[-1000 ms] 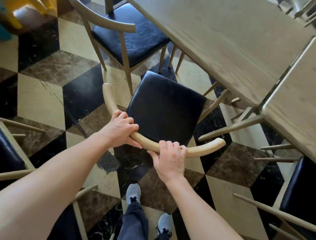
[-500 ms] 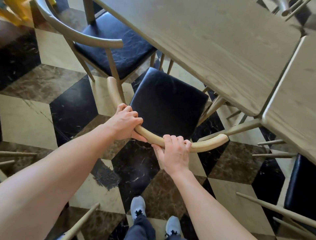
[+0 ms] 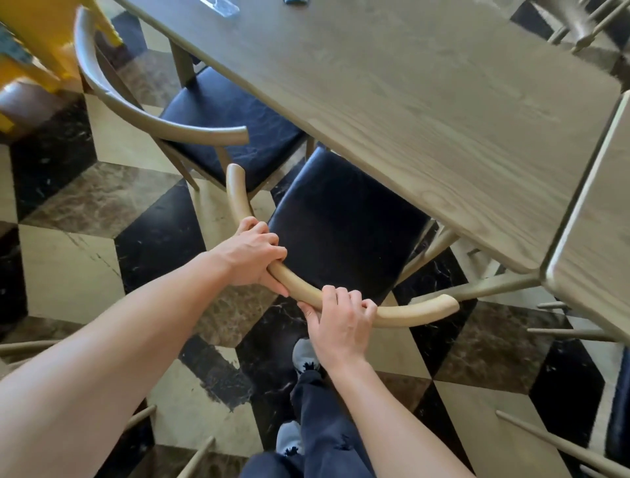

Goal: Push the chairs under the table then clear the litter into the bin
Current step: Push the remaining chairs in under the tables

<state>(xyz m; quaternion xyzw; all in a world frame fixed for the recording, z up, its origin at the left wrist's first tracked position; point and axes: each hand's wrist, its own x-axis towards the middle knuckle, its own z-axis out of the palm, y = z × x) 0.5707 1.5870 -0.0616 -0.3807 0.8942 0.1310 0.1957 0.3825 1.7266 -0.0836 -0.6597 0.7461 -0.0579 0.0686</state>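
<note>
A wooden chair with a black cushioned seat point(image 3: 344, 221) stands in front of me, its far part tucked under the edge of the long wooden table point(image 3: 426, 102). My left hand point(image 3: 254, 254) grips the chair's curved pale backrest rail point(image 3: 409, 312) on its left part. My right hand point(image 3: 341, 326) holds the same rail near its middle. On the table's far end lie a clear flat wrapper point(image 3: 220, 5) and a dark object point(image 3: 296, 1), both cut off by the frame's top edge.
A second matching chair point(image 3: 218, 116) stands to the left, partly under the table. Another table point(image 3: 600, 221) abuts on the right, with more chairs point(image 3: 617, 409) at the right edge and chair legs at lower left. Yellow furniture point(image 3: 37, 37) sits top left. My feet stand on the checkered marble floor.
The chair has slid forward, its seat going further under the table edge. Both hands kept their grip on the rail, and I have stepped forward with it.
</note>
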